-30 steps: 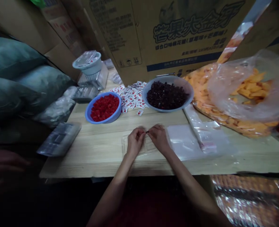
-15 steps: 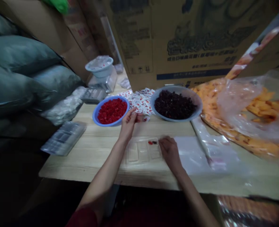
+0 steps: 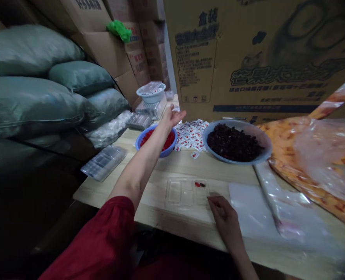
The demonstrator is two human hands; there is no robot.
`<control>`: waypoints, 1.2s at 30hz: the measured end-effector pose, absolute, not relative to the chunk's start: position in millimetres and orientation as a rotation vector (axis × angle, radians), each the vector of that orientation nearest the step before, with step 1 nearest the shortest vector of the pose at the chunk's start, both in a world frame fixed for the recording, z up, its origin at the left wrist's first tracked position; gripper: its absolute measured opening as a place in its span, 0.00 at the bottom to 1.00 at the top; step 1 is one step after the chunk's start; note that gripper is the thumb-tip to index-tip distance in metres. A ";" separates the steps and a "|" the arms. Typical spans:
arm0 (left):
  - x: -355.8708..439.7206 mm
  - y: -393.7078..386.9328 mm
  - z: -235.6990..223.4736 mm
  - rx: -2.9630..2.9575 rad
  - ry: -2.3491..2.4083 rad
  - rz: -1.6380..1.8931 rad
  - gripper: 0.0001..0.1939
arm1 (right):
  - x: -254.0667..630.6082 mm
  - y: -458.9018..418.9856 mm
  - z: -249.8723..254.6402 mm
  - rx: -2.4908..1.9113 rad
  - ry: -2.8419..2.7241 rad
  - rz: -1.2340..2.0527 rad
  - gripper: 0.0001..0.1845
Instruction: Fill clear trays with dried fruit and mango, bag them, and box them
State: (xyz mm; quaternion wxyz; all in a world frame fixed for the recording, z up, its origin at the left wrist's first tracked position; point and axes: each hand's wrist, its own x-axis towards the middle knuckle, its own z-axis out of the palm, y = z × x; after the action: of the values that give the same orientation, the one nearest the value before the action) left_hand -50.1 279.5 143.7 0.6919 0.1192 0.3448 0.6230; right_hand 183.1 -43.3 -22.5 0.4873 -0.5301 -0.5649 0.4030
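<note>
My left hand [image 3: 172,115] is stretched far out over the table, fingers spread, above the blue bowl of red pieces [image 3: 156,140] and close to a stack of clear trays [image 3: 150,109] under a pale blue bowl [image 3: 151,92]. It holds nothing. My right hand [image 3: 223,217] rests on the near edge of a clear compartment tray [image 3: 187,192], fingers curled against it. One red and one dark piece [image 3: 199,184] lie in the tray's right compartment. A grey-blue bowl of dark dried fruit [image 3: 235,142] stands behind the tray.
Small red-and-white sachets [image 3: 191,134] lie scattered between the bowls. A big bag of orange dried fruit [image 3: 321,163] fills the right side, with clear bags [image 3: 260,206] in front. More clear trays [image 3: 104,162] sit at the left edge. Cardboard boxes [image 3: 248,58] and grey sacks [image 3: 29,97] surround the table.
My left hand left the tray and reached forward past the red bowl toward the back of the table. The right hand stayed at the tray. The camera tilted up and left.
</note>
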 end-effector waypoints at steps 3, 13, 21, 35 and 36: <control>-54.7 281.0 141.8 0.358 0.674 1.454 0.30 | 184.3 -45.6 -22.6 -1.319 -1.358 0.988 0.12; -60.4 189.5 145.9 0.882 0.776 1.269 0.15 | 191.7 -54.9 -31.3 -1.382 -1.386 0.970 0.11; -35.1 59.2 36.6 1.767 1.215 0.894 0.07 | 182.0 -55.4 -42.2 -1.376 -1.581 0.786 0.10; -142.4 220.7 32.8 1.784 1.996 0.633 0.12 | 256.6 34.0 31.5 -1.389 -1.483 0.464 0.08; -141.0 219.1 29.5 1.790 2.017 0.616 0.11 | 270.4 58.3 35.2 -1.407 -1.473 0.395 0.08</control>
State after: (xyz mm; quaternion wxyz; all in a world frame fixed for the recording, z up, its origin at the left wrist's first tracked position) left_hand -141.0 219.1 29.5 0.1869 0.6357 0.7163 0.2187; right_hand 270.4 58.3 35.2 0.5085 -0.5840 -0.6111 0.1640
